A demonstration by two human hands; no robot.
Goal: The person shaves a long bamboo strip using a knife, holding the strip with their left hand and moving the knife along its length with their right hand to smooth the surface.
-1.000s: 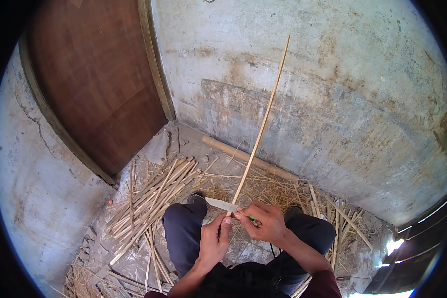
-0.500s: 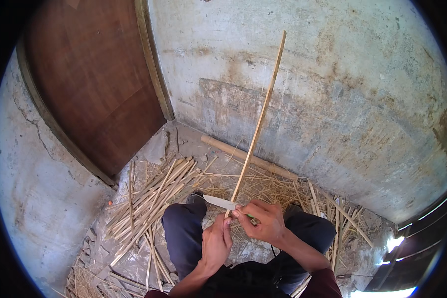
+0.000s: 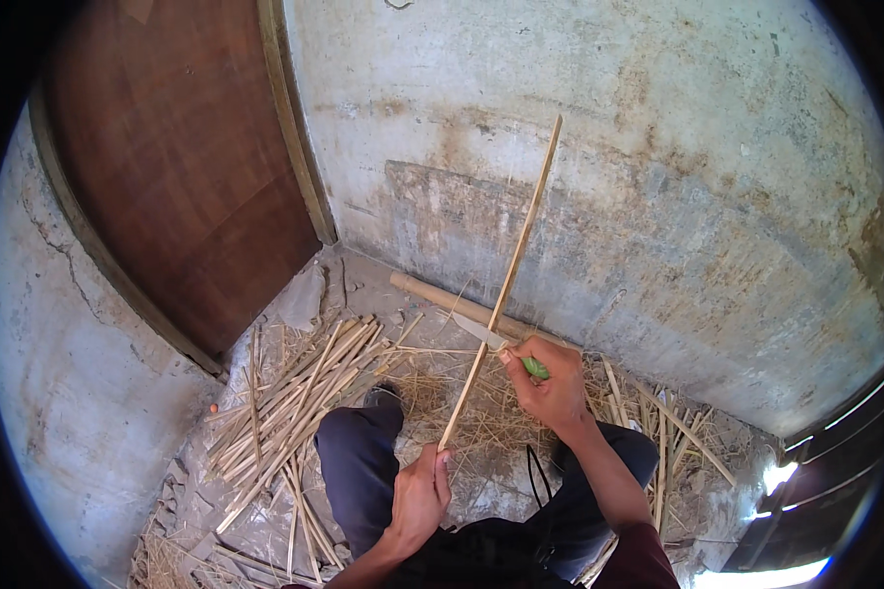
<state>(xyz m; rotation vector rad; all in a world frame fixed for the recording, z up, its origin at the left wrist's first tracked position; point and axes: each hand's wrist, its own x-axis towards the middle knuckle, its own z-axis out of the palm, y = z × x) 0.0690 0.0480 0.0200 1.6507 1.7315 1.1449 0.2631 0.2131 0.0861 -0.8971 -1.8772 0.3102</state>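
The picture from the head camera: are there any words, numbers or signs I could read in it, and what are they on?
None: there are no words, labels, numbers or signs I can read.
The knife in the right hand is too small to check for tiny marks.
The stick in the left hand, the door and the wall show no writing.

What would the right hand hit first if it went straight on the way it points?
Probably the thin strip, which the knife in the right hand crosses; depth is hard to judge.
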